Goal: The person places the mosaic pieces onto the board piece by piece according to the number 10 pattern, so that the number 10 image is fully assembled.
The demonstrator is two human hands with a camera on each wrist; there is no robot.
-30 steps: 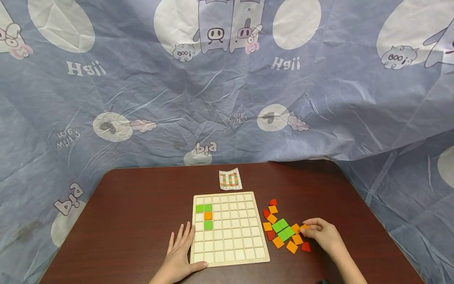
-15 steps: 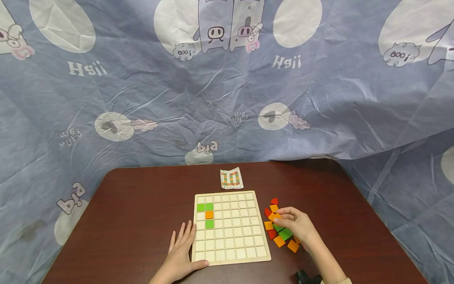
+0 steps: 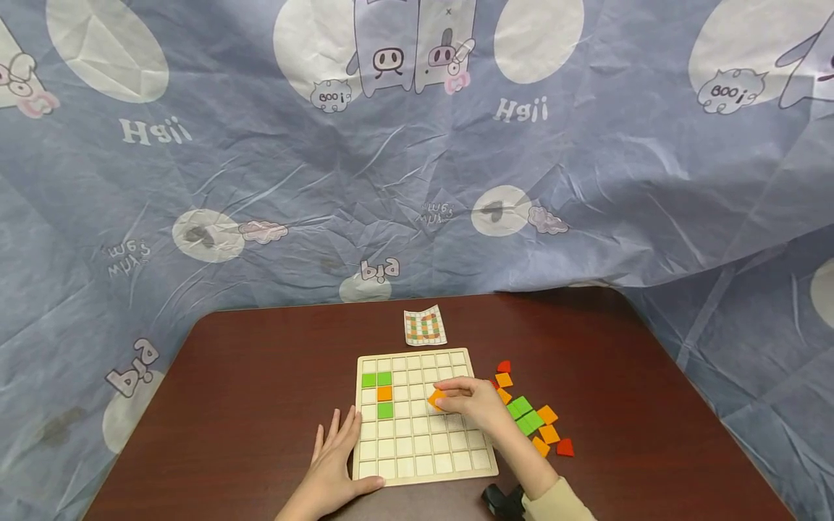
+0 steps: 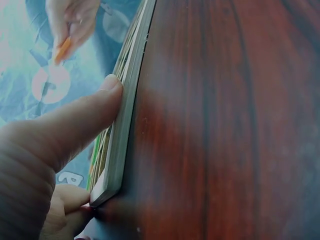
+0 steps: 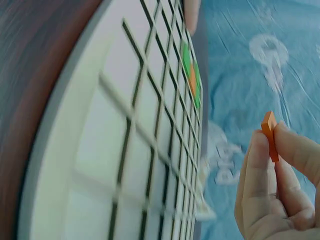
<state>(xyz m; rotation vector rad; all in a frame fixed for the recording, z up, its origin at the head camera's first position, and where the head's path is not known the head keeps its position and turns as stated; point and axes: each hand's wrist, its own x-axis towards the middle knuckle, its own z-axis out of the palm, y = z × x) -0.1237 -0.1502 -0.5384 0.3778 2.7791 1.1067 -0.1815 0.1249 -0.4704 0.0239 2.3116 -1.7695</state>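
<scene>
My right hand [image 3: 476, 401] pinches an orange square tile [image 5: 270, 135] between thumb and fingertips, above the right half of the wooden grid board [image 3: 404, 450]. In the right wrist view that tile is held on edge, apart from the board. Beside the board's lower left corner lies my left hand [image 3: 332, 459], fingers spread along the left edge, its thumb [image 4: 95, 107] touching the near edge. Green tiles [image 3: 385, 410] and one orange tile [image 3: 384, 393] sit in cells at the board's upper left.
Loose green tiles [image 3: 531, 422], orange tiles [image 3: 549, 433] and red rounded pieces [image 3: 565, 447] lie right of the board, partly hidden by the right arm. A printed pattern card [image 3: 425, 325] lies behind the board on the dark wooden table [image 3: 274, 376]. A patterned cloth [image 3: 293, 181] hangs behind.
My right hand has carried an orange tile leftward from the loose pieces to above the board. The left hand has stayed at the board's corner.
</scene>
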